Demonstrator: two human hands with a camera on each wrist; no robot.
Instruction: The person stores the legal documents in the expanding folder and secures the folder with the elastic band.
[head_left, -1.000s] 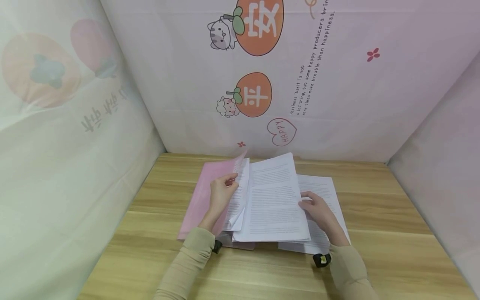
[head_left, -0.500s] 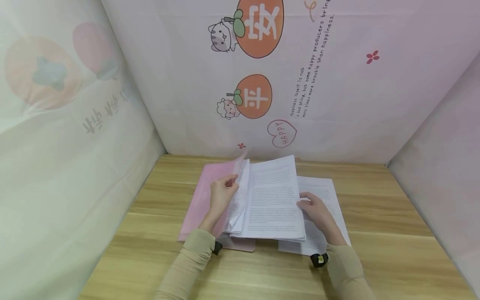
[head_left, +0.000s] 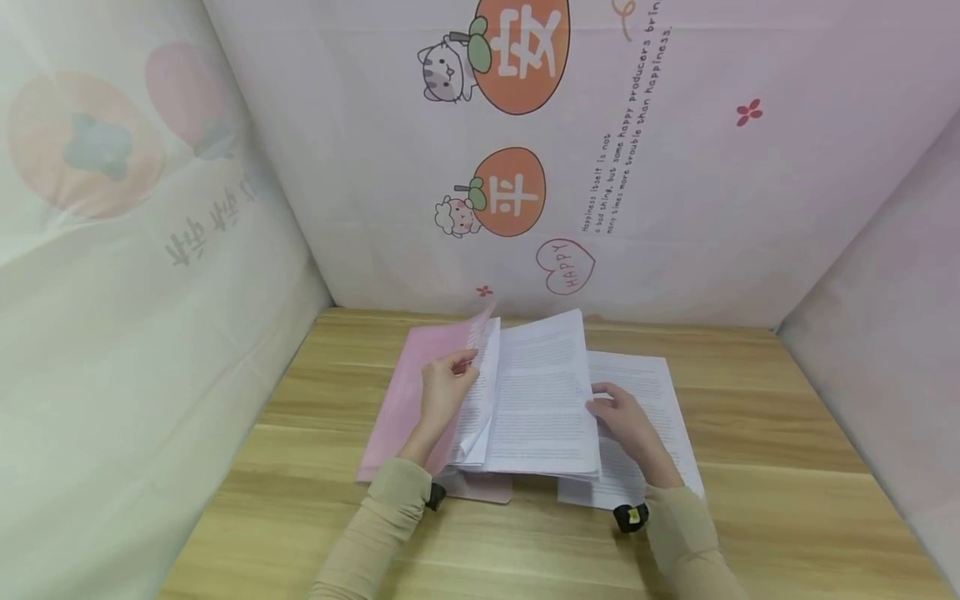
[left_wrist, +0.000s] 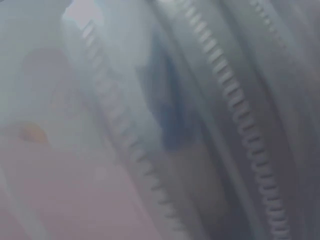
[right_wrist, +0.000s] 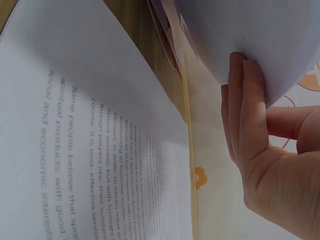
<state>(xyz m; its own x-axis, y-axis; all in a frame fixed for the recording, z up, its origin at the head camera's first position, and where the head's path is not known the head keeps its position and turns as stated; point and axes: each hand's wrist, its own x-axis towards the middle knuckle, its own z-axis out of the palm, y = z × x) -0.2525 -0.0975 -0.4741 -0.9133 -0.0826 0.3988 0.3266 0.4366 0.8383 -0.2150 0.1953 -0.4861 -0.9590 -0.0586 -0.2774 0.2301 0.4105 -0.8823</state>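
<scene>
A pink folder [head_left: 412, 375] stands opened on the table, its near cover raised at an angle. My left hand [head_left: 444, 387] pinches the upright pink edge beside printed sheets. The left wrist view is blurred and shows translucent ribbed strips [left_wrist: 240, 110] close to the lens. A stack of printed paper [head_left: 543, 408] leans against the folder's inside, lifted at its right side. My right hand [head_left: 626, 421] pinches that right edge between thumb and fingers, and in the right wrist view the fingers [right_wrist: 252, 107] lie under the curved paper.
Another printed sheet [head_left: 648, 400] lies flat on the wooden table [head_left: 772, 467] beneath and right of the right hand. A pink lower corner [head_left: 483, 489] of the folder pokes out at the front. A printed cloth wall [head_left: 675, 208] rises behind the table.
My right hand has shifted a little to the left, and the paper stack's right edge has come with it, sliding toward the folder. My left hand stays in place at the pink edge.
</scene>
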